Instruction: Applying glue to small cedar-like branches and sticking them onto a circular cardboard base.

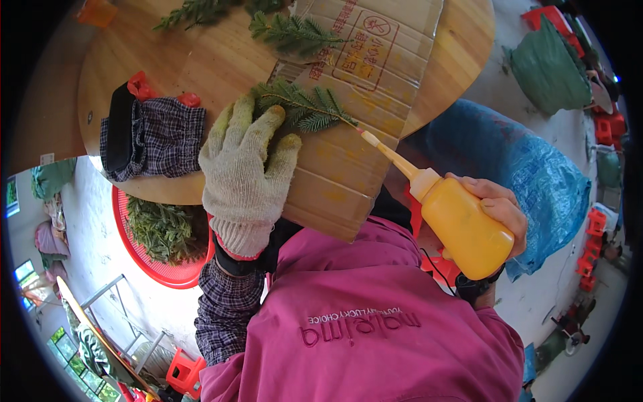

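My left hand [244,164], in a whitish knit glove with yellowed fingertips, lies palm down at the cardboard's left edge. Its fingers are spread, their tips against the left part of a green fir sprig [305,104]. That sprig rests on the flattened cardboard [335,181], its bare stem end pointing right. My bare right hand [499,214] is wrapped round a yellow squeeze bottle [465,224], tilted so that its long nozzle meets the stem end. Another fir sprig [295,33] lies farther up, partly on the cardboard.
On the round wooden table [181,60] a black phone [120,127] lies on checked cloth [167,137]. A red basket [120,221] of greenery [167,231] stands below left. Blue plastic sheeting [522,167] hangs at the right. An orange container [97,12] sits far left.
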Demonstrator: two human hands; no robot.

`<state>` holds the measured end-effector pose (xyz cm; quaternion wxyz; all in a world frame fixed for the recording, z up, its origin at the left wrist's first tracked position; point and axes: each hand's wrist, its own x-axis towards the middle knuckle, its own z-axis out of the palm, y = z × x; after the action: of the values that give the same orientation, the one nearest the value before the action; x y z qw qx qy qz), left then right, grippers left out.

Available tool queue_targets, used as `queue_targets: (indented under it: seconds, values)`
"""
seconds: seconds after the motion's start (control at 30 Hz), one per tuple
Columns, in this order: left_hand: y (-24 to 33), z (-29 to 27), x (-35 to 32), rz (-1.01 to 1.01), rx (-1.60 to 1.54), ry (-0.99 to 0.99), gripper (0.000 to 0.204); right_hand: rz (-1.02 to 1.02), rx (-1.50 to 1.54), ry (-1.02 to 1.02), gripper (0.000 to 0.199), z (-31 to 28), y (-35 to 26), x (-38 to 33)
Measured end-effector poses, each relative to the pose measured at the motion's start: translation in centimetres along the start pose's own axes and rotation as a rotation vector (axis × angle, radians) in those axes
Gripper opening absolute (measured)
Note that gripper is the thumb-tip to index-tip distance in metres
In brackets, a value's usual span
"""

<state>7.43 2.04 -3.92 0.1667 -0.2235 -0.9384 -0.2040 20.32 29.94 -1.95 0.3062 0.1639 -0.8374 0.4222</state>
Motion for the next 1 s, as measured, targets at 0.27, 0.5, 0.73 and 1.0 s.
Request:
queue_targets:
  seconds: [0.27,0.5,0.73,1.0]
  values:
    - [0.2,-2.1,0.9,-0.01,0.008,-0.094,0.036,0.04,0.115,0.028,0.078,-2.0,0.0,-0.1]
    - [-3.4,-7.7,8.2,-0.169,-0.348,-0.215,0.041,-0.007,0.345,0.136,0.087,-0.6,2.8,2.6]
    - [-12.7,-3.4,18.7,-0.174,0.307,-0.248,0.032,-0.065,0.416,-0.04,0.093,1.5,4.8,6.0]
    - [-11.8,-3.6,16.7,-0.142,0.4,-0.285,0.025,-0.07,0.462,-0.045,0.097,1.2,5.6,5.9]
